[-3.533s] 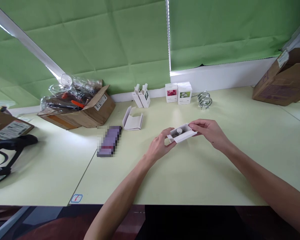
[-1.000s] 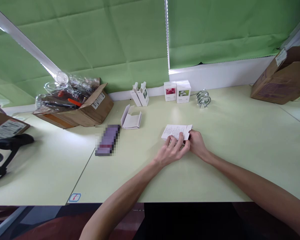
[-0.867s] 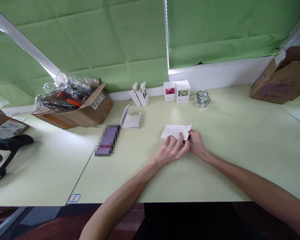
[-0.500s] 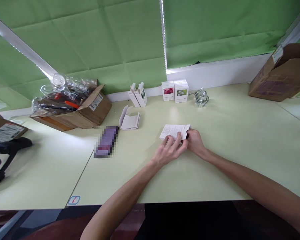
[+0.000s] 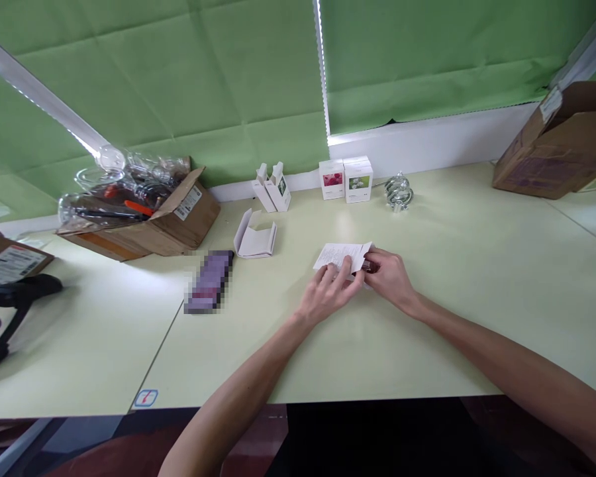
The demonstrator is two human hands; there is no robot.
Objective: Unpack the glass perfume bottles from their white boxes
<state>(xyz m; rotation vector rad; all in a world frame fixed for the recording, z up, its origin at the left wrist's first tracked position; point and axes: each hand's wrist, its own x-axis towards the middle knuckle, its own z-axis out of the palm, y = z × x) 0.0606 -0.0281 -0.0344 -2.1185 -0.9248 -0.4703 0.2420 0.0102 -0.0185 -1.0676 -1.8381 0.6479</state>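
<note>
A small white box with fine printed text lies on its side in front of me. My left hand grips it, fingers bent over the near side and top. At the box's right end, my right hand has its fingers closed around a small dark, shiny object. Part of that object shows at the box's end; the rest is hidden by the fingers and the box, so its kind is unclear.
Farther back stand two white boxes with flower pictures, two narrow opened boxes and a coiled clear item. To the left are a folded white insert, a blurred phone-like object and a filled carton. Another carton stands right.
The box has shifted slightly left and up with my left hand. My right hand has drawn a little away from its end, and the dark, shiny object now shows more between them.
</note>
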